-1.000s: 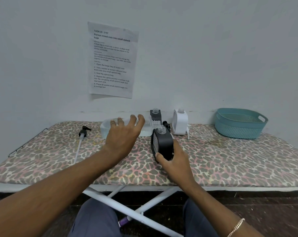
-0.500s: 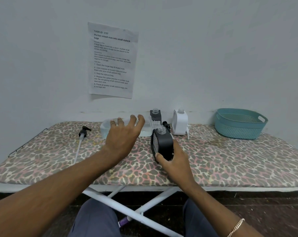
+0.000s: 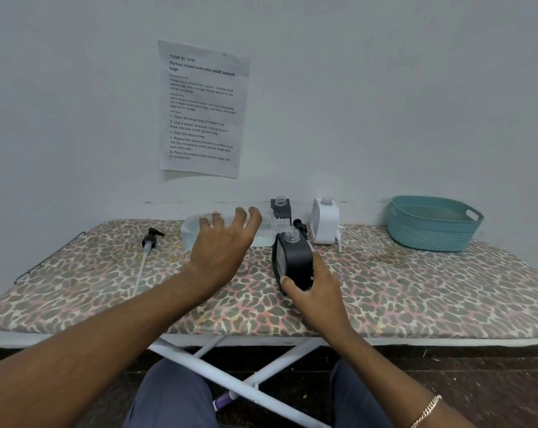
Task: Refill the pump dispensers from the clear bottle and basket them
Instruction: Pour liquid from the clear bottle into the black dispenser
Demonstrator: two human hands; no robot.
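My right hand [image 3: 315, 296] grips a black pump dispenser [image 3: 292, 261] without its pump, standing on the ironing board [image 3: 415, 288]. My left hand [image 3: 223, 242] reaches with spread fingers over the clear bottle [image 3: 189, 234], which lies on its side behind it; whether the fingers touch it I cannot tell. A second black dispenser [image 3: 280, 208] and a white dispenser [image 3: 324, 222], both with open necks, stand at the back. A black pump head with a long tube [image 3: 147, 245] lies at the left. The teal basket [image 3: 431, 223] sits at the back right.
The board has a leopard-print cover and a metal rest [image 3: 45, 261] at its left end. A printed sheet [image 3: 202, 109] hangs on the wall behind. Another black pump [image 3: 300, 225] and a white pump tube [image 3: 340, 239] lie beside the white dispenser. The board's legs and my knees are below.
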